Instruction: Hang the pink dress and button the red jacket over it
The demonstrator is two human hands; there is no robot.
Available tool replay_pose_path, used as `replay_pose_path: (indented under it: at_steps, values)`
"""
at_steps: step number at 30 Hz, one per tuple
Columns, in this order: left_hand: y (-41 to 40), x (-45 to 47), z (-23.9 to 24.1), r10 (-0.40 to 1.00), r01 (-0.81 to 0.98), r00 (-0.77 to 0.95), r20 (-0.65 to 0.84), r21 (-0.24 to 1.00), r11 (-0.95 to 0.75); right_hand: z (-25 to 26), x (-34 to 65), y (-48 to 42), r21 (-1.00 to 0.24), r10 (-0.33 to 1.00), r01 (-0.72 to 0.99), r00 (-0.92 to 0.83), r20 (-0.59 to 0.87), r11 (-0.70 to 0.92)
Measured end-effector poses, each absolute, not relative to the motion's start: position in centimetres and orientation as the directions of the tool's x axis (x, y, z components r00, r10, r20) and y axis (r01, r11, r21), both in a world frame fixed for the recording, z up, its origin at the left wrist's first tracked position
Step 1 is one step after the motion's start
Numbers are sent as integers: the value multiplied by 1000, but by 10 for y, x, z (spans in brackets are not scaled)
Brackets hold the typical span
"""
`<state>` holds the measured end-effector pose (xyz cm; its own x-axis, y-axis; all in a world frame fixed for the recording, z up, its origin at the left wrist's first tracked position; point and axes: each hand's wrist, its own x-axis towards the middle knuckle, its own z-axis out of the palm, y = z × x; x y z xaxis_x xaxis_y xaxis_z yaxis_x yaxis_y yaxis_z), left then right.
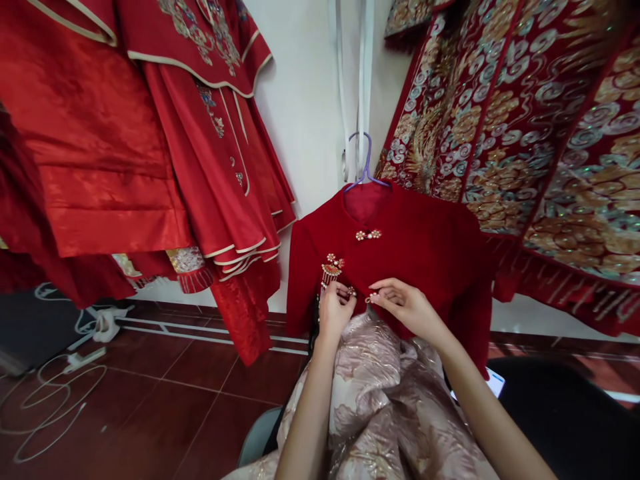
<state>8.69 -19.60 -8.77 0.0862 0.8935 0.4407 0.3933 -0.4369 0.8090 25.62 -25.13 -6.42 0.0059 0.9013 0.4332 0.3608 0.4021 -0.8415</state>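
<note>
A dark red velvet jacket (415,233) hangs on a purple hanger (367,160) in front of me. At its collar a beaded clasp (369,235) is fastened. Lower on the front, my left hand (336,312) pinches one beaded half of a second clasp (352,291). Facing it, my right hand (407,305) holds the other half, a beaded clasp loop (372,299), between thumb and fingertips. A small gap separates the two halves. Just above my left hand sits a fan-shaped brooch (331,270) with dangling beads. Shiny pale fabric (365,380) lies below the jacket hem.
Red garments with cream piping (210,167) hang at left, and a heavily embroidered red garment (525,133) at right. White cables (60,400) and a power strip (85,360) lie on the tiled floor. A phone (494,383) rests at right by a black surface (565,413).
</note>
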Motion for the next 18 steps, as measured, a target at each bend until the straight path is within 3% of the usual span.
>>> replay_pose_path:
  at_steps: [6,12,18]
  values:
    - [-195,84,-89,837,483,106,537,708,-515,-63,240,-254,-768,874,441,-88,478,465]
    - [-198,80,-89,852,500,185,490,700,-510,-77,239,-246,-737,900,521,-192,392,432]
    - [-200,79,-88,870,545,138,473,698,-465,-93,241,-233,-748,912,551,-61,406,369]
